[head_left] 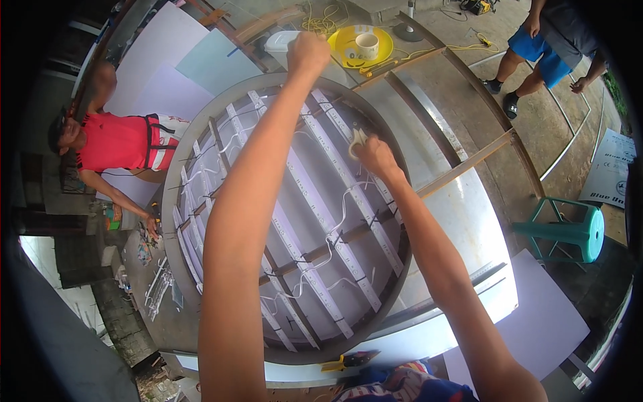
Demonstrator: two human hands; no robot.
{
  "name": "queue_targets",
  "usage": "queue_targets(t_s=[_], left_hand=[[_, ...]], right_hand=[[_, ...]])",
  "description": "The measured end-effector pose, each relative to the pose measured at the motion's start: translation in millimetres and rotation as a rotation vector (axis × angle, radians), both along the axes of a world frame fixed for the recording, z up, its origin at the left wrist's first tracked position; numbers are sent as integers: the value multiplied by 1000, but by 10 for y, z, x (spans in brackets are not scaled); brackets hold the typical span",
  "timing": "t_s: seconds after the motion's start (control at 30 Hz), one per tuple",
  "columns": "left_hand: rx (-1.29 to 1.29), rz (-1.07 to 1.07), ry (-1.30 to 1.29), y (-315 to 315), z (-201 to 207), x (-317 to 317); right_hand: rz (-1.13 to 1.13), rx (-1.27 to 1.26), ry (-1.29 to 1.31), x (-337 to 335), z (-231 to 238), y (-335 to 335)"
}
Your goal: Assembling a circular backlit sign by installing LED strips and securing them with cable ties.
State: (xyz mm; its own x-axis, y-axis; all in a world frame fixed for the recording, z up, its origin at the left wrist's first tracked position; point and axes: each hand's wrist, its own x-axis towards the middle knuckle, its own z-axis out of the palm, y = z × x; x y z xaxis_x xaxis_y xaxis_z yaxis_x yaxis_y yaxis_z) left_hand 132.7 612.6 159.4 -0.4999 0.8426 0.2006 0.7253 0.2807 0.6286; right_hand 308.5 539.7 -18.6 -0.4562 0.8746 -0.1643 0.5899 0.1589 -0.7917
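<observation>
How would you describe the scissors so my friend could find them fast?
Find the big round grey frame crossed by white strips. Over its upper right part, the person's right hand grips the scissors. Cream and loop-handled, they stand out from the straight strips nearby.

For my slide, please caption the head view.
Right hand holds cream-handled scissors over a round grey frame crossed by long white strips.

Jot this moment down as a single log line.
left hand: raised fist, contents unclear | right hand: holding scissors | beneath: round frame, white strips
</observation>
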Motion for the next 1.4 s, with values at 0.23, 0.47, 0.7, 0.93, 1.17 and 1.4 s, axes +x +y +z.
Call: queue_targets(t_s=[0.23, 0.47, 0.7, 0.93, 1.17, 1.4], left_hand=[[299, -122, -134, -1361, 305, 47], [568, 528, -1061, -4809, 276, 779], [806, 1142, -881, -7193, 252, 1185], [465, 963, -59, -8048, -234, 898], [515, 911, -189, -8881, -830, 437], [519, 839, -346, -9206, -1134, 115]], right_hand=[[-97, -103, 297, 211, 489, -497], [-24, -534, 637, 1724, 766, -1608], [117, -735, 198, 2732, 984, -2963], [101, -671, 400, 2608, 1366, -3971], [86, -701, 173, 2697, 1271, -4593], [-199, -460, 449, 2429, 1296, -5197]])
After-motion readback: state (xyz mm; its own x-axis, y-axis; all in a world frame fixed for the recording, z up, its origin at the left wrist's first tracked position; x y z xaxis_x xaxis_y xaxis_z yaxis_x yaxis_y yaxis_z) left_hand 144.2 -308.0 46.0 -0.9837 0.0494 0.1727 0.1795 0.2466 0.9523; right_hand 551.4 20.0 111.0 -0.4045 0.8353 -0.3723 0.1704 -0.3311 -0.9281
